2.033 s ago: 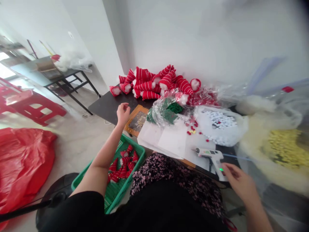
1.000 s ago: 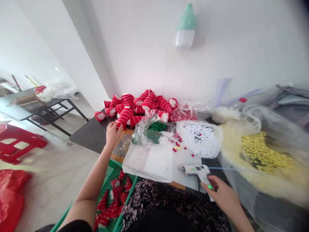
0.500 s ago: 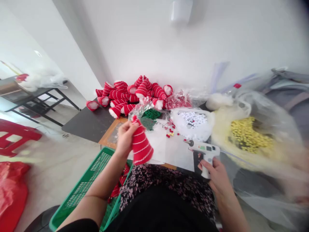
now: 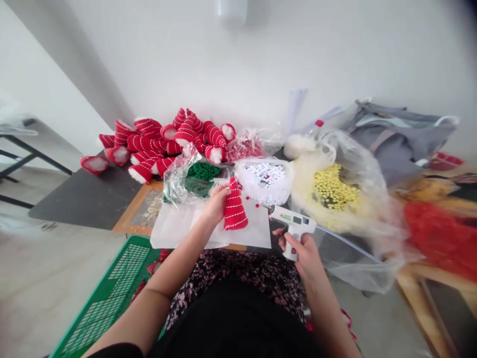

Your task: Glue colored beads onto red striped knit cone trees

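Currently your left hand [image 4: 216,205] pinches a striped cone [image 4: 235,211], right hand [image 4: 305,252] grips the glue gun [image 4: 294,222]; green bits [image 4: 203,170], white bits [image 4: 264,174], yellow bits [image 4: 337,191] (all bagged) crowd the table [image 4: 85,196] behind.

Dark table [image 4: 82,199] under striped red cones [image 4: 160,144], white paper [image 4: 257,226], plastic bags [image 4: 278,194].

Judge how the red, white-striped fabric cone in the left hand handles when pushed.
The cone probably feels light: the left hand holds it near its tip. It likely squashes, since similar piled cones show white fluff.
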A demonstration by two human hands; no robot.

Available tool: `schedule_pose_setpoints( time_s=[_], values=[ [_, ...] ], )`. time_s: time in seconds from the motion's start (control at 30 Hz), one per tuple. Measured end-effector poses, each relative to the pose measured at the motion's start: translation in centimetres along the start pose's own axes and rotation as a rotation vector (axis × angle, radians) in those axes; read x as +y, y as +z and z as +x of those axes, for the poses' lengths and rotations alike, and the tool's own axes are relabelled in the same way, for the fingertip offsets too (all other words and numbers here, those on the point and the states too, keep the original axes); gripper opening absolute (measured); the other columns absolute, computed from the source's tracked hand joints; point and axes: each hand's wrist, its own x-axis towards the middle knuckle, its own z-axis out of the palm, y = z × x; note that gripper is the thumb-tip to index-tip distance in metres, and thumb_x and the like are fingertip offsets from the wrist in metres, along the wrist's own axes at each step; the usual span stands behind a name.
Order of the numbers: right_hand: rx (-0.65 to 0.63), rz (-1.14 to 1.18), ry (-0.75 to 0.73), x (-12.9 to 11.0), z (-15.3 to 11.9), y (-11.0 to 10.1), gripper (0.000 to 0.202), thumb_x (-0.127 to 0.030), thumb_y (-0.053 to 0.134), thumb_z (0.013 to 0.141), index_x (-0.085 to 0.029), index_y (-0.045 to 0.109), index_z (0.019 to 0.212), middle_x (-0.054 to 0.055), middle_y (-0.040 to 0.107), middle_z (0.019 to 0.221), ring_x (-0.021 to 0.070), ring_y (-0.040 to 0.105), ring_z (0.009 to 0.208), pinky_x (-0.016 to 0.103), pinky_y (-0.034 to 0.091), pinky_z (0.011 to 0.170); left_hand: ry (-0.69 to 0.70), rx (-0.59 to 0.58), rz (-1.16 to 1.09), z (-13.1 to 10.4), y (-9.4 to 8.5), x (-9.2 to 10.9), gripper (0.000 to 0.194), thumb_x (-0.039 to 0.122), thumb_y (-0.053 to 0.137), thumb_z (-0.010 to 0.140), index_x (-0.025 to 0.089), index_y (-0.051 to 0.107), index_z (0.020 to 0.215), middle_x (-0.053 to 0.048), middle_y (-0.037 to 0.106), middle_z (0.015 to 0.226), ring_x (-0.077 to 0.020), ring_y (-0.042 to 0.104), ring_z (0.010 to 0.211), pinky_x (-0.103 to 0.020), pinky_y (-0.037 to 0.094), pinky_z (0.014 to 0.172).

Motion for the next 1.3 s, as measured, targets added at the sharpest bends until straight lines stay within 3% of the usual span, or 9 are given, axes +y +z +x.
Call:
schedule_pose_setpoints(
  time_s=[0.1, 0.17, 0.33, 0.5, 0.6, 0.7, 0.9, 1.13, 1.3],
  values=[
    [-0.004, 0.013, -0.018, 0.4, 0.3, 0.9, 0.03, -0.048, 0.083, 0.085, -0.02, 0.075, 0.09, 0.007, 0.079, 0.088, 0.0154, 0.059, 0.064, 0.03, 0.051, 0.059, -0.067, -0.122, -0.118, 0.2, 0.0, 0.0, 0.035, 0.04, 0.077, 0.076, 0.019, 0.067, 0.101, -0.012, 0.079, 0.098, -0.0326, 0.076, 0.099, -0.046, 0.06, 0.088],
    [-0.028, 0.006, -0.023, 0.7, 0.7, 1.6, 0.032, -0.051, 0.083, 0.085, -0.02, 0.075, 0.092, 0.007, 0.078, 0.088, 0.0162, 0.061, 0.065, 0.03, 0.054, 0.059, -0.118, -0.1, -0.12, 0.2, 0.1, -0.6, 0.038, 0.05, 0.078, 0.08, 0.019, 0.068, 0.1, -0.012, 0.079, 0.097, -0.0331, 0.077, 0.097, -0.045, 0.061, 0.083],
    [-0.016, -0.025, -0.043, 1.2, 1.4, 2.9, 0.041, -0.057, 0.086, 0.082, -0.02, 0.079, 0.097, 0.008, 0.081, 0.091, 0.019, 0.069, 0.07, 0.03, 0.057, 0.061, -0.1, 0.052, -0.006, 0.5, 0.0, -2.0, 0.045, 0.03, 0.096, 0.068, 0.021, 0.067, 0.102, -0.003, 0.078, 0.085, -0.0206, 0.075, 0.074, -0.031, 0.059, 0.07],
    [0.011, -0.077, -0.083, 1.1, 1.3, 2.0, 0.044, -0.062, 0.083, 0.085, -0.022, 0.083, 0.1, 0.011, 0.085, 0.098, 0.0294, 0.08, 0.092, 0.042, 0.066, 0.086, -0.096, -0.026, -0.075, 1.5, -0.8, -0.6, 0.037, 0.029, 0.092, 0.073, 0.015, 0.073, 0.101, -0.009, 0.08, 0.087, -0.023, 0.077, 0.078, -0.034, 0.062, 0.077],
    [-0.04, -0.172, -0.066, 0.8, 1.0, 1.2, 0.046, -0.065, 0.08, 0.087, -0.021, 0.085, 0.099, 0.014, 0.086, 0.101, 0.0339, 0.082, 0.097, 0.047, 0.067, 0.092, -0.112, -0.122, -0.096, 1.8, -1.0, 0.1, 0.041, 0.033, 0.089, 0.078, 0.013, 0.076, 0.111, -0.013, 0.082, 0.097, -0.0253, 0.078, 0.086, -0.034, 0.062, 0.079],
    [-0.057, -0.277, -0.087, 0.6, 0.7, 1.2, 0.046, -0.063, 0.078, 0.089, -0.02, 0.085, 0.101, 0.015, 0.086, 0.104, 0.034, 0.082, 0.101, 0.046, 0.066, 0.094, -0.1, -0.115, -0.105, 2.1, -0.9, -0.3, 0.04, 0.034, 0.088, 0.08, 0.014, 0.076, 0.112, -0.012, 0.082, 0.098, -0.0248, 0.078, 0.085, -0.035, 0.063, 0.079],
    [-0.078, -0.326, -0.166, 0.9, 0.6, 2.4, 0.034, -0.052, 0.071, 0.097, -0.02, 0.082, 0.094, 0.011, 0.084, 0.095, 0.0264, 0.08, 0.089, 0.038, 0.066, 0.088, -0.157, 0.033, -0.112, 3.0, -1.5, -1.7, 0.024, 0.027, 0.083, 0.085, 0.014, 0.075, 0.104, -0.009, 0.08, 0.088, -0.0211, 0.076, 0.076, -0.032, 0.063, 0.075],
    [-0.102, -0.251, -0.165, 0.9, 1.2, 2.4, 0.03, -0.049, 0.07, 0.098, -0.021, 0.081, 0.095, 0.011, 0.083, 0.094, 0.0251, 0.079, 0.089, 0.037, 0.065, 0.087, -0.26, -0.008, -0.138, 3.2, -2.1, -1.6, 0.03, 0.038, 0.079, 0.091, 0.015, 0.076, 0.11, -0.011, 0.078, 0.085, -0.0269, 0.077, 0.083, -0.038, 0.064, 0.078],
    [-0.057, -0.388, -0.147, 0.6, 0.8, 2.6, 0.033, -0.05, 0.07, 0.096, -0.019, 0.081, 0.089, 0.01, 0.082, 0.089, 0.0236, 0.075, 0.08, 0.028, 0.057, 0.064, -0.16, 0.039, -0.156, 2.7, -1.5, -2.0, 0.024, 0.031, 0.084, 0.087, 0.016, 0.075, 0.104, -0.006, 0.076, 0.086, -0.0184, 0.071, 0.074, -0.032, 0.061, 0.075]
  ],
)
